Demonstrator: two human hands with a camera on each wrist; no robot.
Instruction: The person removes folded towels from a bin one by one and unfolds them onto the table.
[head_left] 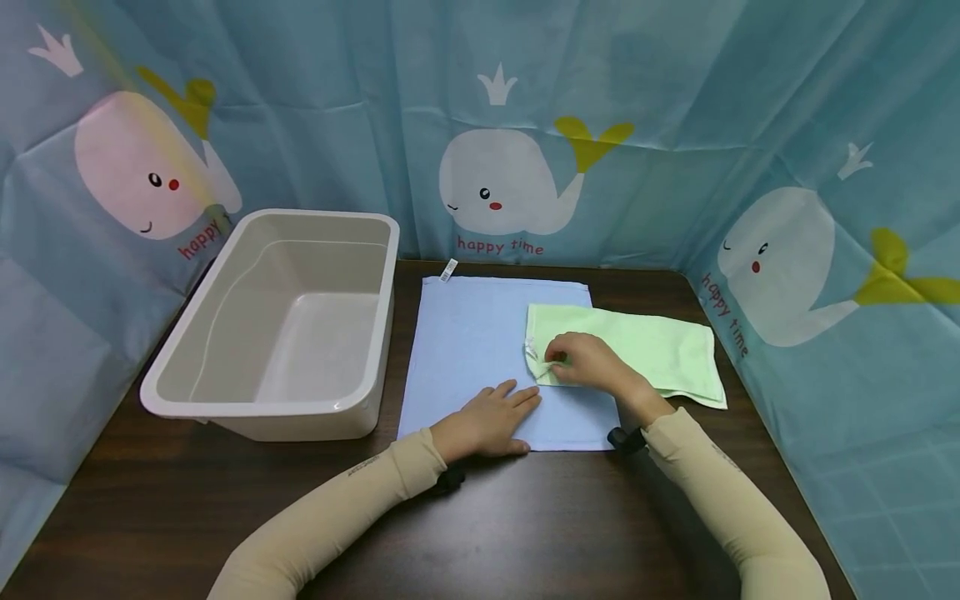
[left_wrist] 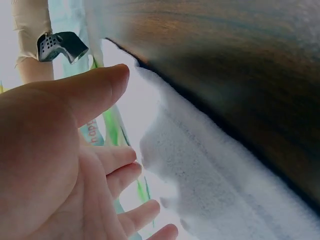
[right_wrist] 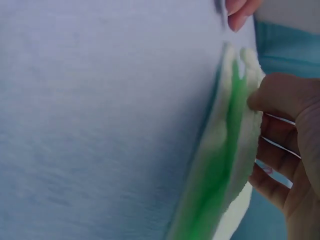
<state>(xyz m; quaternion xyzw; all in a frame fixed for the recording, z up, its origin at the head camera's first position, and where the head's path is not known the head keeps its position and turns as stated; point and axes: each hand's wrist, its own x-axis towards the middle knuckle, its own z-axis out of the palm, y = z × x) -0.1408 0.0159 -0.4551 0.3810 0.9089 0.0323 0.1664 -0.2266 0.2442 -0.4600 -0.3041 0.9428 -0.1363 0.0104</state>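
Observation:
A light blue towel (head_left: 472, 350) lies spread flat on the table, with a white tag at its far left corner. Over its right part lies a folded light green towel (head_left: 660, 350), which reaches past the blue one onto the table. My right hand (head_left: 592, 362) pinches the green towel's near left corner between thumb and fingers. In the right wrist view the layers of the green towel (right_wrist: 220, 150) part slightly at the pinched edge. With fingers spread, my left hand (head_left: 495, 421) rests on the blue towel's near edge, just left of the green corner.
A large off-white plastic basin (head_left: 378, 333) stands on the dark wooden table (head_left: 510, 525), left of the towels. Blue curtains (head_left: 315, 108) with whale prints hang behind and along both sides.

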